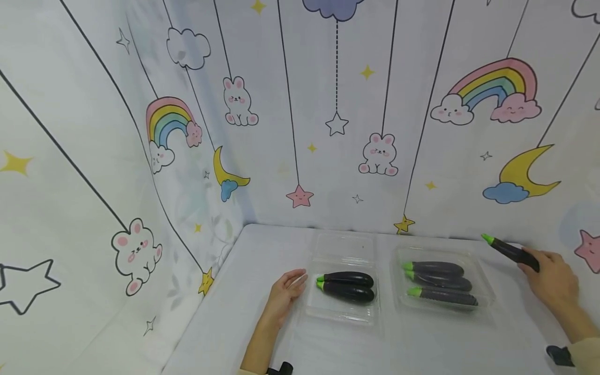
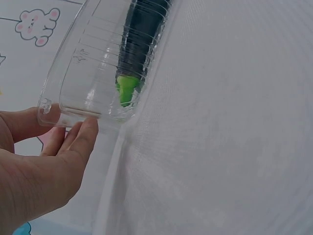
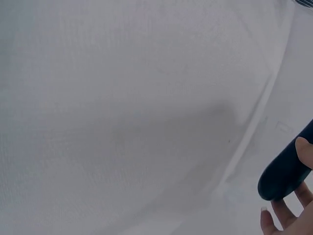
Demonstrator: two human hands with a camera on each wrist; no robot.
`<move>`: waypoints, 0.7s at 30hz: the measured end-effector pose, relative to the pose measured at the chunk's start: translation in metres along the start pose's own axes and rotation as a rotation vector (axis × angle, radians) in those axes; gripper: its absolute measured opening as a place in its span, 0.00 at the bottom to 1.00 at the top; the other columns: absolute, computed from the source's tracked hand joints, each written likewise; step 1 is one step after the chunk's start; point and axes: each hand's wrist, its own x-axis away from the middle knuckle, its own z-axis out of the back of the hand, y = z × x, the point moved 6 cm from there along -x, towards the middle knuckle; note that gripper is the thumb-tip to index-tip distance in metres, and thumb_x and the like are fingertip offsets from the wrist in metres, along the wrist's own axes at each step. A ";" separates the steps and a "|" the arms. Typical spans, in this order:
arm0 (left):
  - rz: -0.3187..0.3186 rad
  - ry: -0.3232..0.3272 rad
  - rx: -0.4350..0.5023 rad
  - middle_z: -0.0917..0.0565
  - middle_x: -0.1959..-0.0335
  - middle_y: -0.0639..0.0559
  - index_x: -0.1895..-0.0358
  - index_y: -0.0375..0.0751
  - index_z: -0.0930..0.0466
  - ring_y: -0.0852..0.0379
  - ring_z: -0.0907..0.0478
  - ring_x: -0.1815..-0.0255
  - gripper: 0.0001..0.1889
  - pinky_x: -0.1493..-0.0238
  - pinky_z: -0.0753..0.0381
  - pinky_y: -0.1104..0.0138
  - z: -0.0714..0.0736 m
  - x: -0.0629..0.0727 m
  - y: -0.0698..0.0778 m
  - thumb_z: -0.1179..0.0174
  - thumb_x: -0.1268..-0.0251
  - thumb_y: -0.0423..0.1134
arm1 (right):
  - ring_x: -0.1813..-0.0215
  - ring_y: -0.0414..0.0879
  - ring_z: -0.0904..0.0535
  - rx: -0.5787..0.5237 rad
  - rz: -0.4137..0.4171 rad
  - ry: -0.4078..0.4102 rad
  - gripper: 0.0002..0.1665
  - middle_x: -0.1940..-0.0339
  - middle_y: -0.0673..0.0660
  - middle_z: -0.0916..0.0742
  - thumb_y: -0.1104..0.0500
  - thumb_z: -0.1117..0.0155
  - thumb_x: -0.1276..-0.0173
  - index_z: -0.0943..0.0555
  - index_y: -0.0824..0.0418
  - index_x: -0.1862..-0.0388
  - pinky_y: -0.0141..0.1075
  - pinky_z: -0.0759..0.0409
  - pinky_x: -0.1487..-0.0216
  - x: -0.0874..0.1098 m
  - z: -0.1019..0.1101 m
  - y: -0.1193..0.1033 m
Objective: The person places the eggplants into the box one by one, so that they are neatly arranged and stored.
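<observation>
My right hand (image 1: 553, 278) grips an eggplant (image 1: 510, 252) by its rounded dark end, its green stem pointing left, at the table's far right. Part of this eggplant (image 3: 286, 176) shows between the thumb and fingers in the right wrist view. My left hand (image 1: 284, 297) holds the left end of a clear plastic container (image 1: 339, 314); the left wrist view shows thumb and fingers (image 2: 84, 139) about its end wall. Two eggplants (image 1: 349, 291) lie side by side in that container. A second clear container (image 1: 487, 291), right of it, has three eggplants (image 1: 440, 284) inside.
Both containers stand on a white-covered table (image 1: 328, 349). A pale curtain (image 1: 328, 156) printed with rabbits, stars and rainbows hangs behind the table and on the left. A dark wrist device (image 1: 560, 355) sits by the right sleeve.
</observation>
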 end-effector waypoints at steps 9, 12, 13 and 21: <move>0.003 0.002 0.001 0.35 0.23 0.29 0.27 0.24 0.35 0.38 0.35 0.22 0.26 0.32 0.23 0.66 0.001 -0.002 -0.001 0.45 0.25 0.22 | 0.41 0.85 0.36 -0.033 0.033 0.023 0.33 0.37 0.85 0.33 0.63 0.32 0.27 0.32 0.71 0.28 0.78 0.36 0.44 0.001 0.012 -0.013; 0.006 0.004 0.002 0.35 0.23 0.29 0.27 0.24 0.35 0.38 0.35 0.22 0.26 0.32 0.23 0.66 0.000 -0.002 -0.001 0.45 0.26 0.22 | 0.40 0.85 0.36 -0.041 0.036 0.032 0.33 0.37 0.84 0.33 0.63 0.32 0.27 0.32 0.70 0.27 0.78 0.36 0.43 0.003 0.014 -0.017; 0.006 0.003 0.001 0.35 0.23 0.28 0.27 0.24 0.35 0.38 0.35 0.22 0.26 0.32 0.23 0.66 0.000 -0.002 -0.001 0.45 0.26 0.22 | 0.40 0.85 0.36 -0.045 0.037 0.036 0.33 0.36 0.84 0.33 0.63 0.32 0.27 0.32 0.70 0.27 0.78 0.36 0.43 0.004 0.015 -0.019; 0.012 0.007 0.001 0.35 0.23 0.28 0.27 0.24 0.35 0.38 0.35 0.22 0.26 0.33 0.22 0.67 0.000 0.000 0.000 0.45 0.25 0.22 | 0.38 0.83 0.35 -0.083 0.059 0.077 0.32 0.34 0.83 0.32 0.63 0.33 0.26 0.30 0.69 0.28 0.78 0.37 0.42 0.009 0.020 -0.036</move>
